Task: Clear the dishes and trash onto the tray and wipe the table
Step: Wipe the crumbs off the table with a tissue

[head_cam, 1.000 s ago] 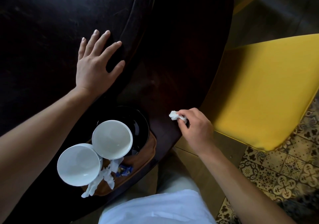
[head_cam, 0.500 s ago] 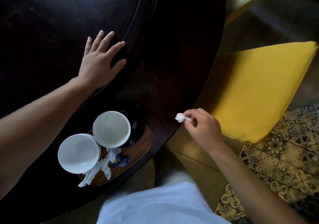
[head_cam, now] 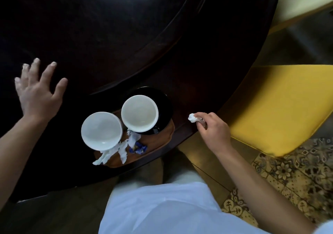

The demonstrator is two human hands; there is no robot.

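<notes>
On the near edge of the dark round wooden counter: one brown wooden tray, loaded. Two round white ceramic cups on it, side by side and nearly touching, both upright and both bare inside; the right-hand white cup seated on one black glossy saucer at the tray's far end. Between and below the cups, several crumpled strips of white paper napkin, trailing past the tray's near-left rim, and one small blue foil wrapper just beside them on the bare wood of the tray.

Just right of the tray, over the counter's rim: right hand, curled nearly closed, thumb and forefinger pinched on one small crumpled wad of white tissue. Wad pointed toward the saucer, near it but apart, clear of the tray; touching the counter or not, cannot tell.

Well left of the tray: left hand, fully spread, fingers splayed, palm down over the dark counter top, nothing in it. Blurred at the fingertips; resting or hovering, cannot tell.

Beyond the counter's right edge: one yellow cushioned chair seat, patterned floor tiles below, a white garment at the bottom.
</notes>
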